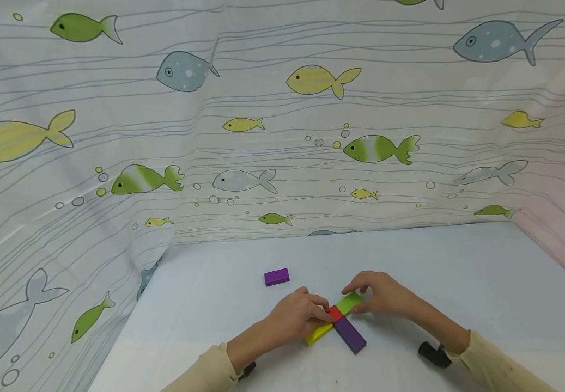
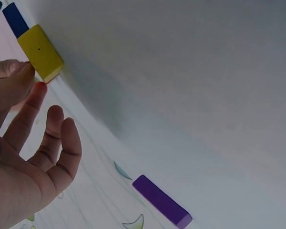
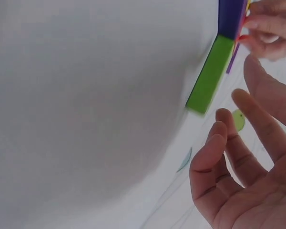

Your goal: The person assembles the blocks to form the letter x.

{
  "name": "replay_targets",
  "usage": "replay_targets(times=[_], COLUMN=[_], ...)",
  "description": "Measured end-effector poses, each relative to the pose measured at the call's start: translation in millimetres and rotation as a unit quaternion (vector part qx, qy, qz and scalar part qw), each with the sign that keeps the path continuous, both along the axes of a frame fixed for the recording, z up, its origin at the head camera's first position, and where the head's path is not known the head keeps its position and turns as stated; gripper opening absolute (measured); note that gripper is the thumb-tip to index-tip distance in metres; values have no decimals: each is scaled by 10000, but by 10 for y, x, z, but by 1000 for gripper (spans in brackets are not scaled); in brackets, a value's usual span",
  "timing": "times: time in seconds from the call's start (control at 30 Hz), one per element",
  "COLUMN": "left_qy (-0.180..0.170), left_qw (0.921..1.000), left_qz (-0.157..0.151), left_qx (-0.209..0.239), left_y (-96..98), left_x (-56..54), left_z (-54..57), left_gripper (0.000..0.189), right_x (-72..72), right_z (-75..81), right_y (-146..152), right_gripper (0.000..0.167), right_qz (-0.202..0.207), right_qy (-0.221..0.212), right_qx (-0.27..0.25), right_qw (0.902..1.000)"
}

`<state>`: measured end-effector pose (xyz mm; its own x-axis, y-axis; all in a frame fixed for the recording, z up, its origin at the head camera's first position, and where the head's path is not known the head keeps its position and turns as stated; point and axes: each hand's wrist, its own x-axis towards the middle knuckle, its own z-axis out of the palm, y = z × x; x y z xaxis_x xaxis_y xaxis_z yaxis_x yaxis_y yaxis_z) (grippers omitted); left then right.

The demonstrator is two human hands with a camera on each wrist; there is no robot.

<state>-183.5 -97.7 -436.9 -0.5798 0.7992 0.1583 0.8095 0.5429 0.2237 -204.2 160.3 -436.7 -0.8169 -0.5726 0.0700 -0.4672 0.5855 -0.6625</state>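
Note:
In the head view, a red block [image 1: 335, 313] forms the centre of a joined group. The thumb and a finger of my left hand [image 1: 294, 321] pinch it at its left side. A yellow block [image 1: 319, 334] lies just under these fingers, and a dark purple block [image 1: 350, 335] extends toward the front right. On the far right side, a green block [image 1: 348, 304] meets the red one. My right hand [image 1: 385, 294] is around the green block with thumb and fingers spread. The right wrist view has its fingers loosely curved, with a gap to the green block [image 3: 210, 76].
A separate purple block [image 1: 277, 277] lies on the white table [image 1: 204, 305], behind and left of the group. Fish-patterned cloth [image 1: 272, 152] stands around the table's back and sides. Dark wrist straps [image 1: 434, 355] sit near both cuffs.

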Motion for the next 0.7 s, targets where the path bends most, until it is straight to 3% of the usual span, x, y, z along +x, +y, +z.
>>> replay_targets(times=[0.37,0.7], left_qy=[-39,-40], left_qw=[10000,9999], left_qz=[-35,-93], left_qx=[21,91], left_y=[5,1], left_x=[-12,-11], left_z=[1,0], left_gripper=[18,21], right_x=[165,213], right_z=[8,-33], right_y=[-81,-126], right_gripper=[30,31], right_qz=[150,92], right_qy=[-276,-172], right_qx=[-368,-255], right_qw=[9988,9995])
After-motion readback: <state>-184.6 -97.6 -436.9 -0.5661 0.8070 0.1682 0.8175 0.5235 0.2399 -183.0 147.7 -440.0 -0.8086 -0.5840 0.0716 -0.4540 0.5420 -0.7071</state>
